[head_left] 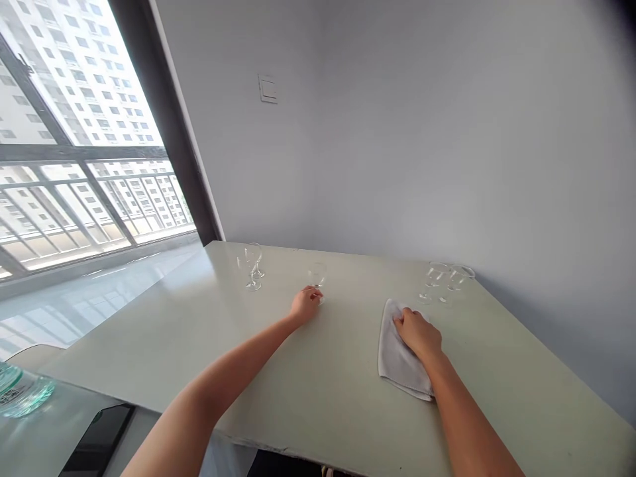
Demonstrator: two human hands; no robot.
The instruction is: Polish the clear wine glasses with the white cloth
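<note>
Stemmed glass (317, 273) at the left hand (307, 303), grey cloth (399, 354) in the right hand (419, 332)

The stemmed glass stands upright near the middle of the pale table (298, 377), toward its far side. The left hand reaches in from the near left, its grip narrow, with the fingers curled around the low part of the glass; just how they meet the stem and foot is too small to tell. The right hand, on the right half of the table, has a closed grip on the upper part of the grey cloth, which lies folded and spread toward the near side.

Two clear glasses (252, 258) stand on the far left, one nearer than the other and overlapping it in view. Two more glasses (447, 273) stand on the far right, side by side, beyond the right hand. At the near left, a black phone (97, 440) lies on a lower grey surface (54, 437), with a clear vessel (24, 392) farther left. A window (84, 146) rises at the far left, and a switch (268, 89) sits on the wall (422, 132) behind the table
</note>
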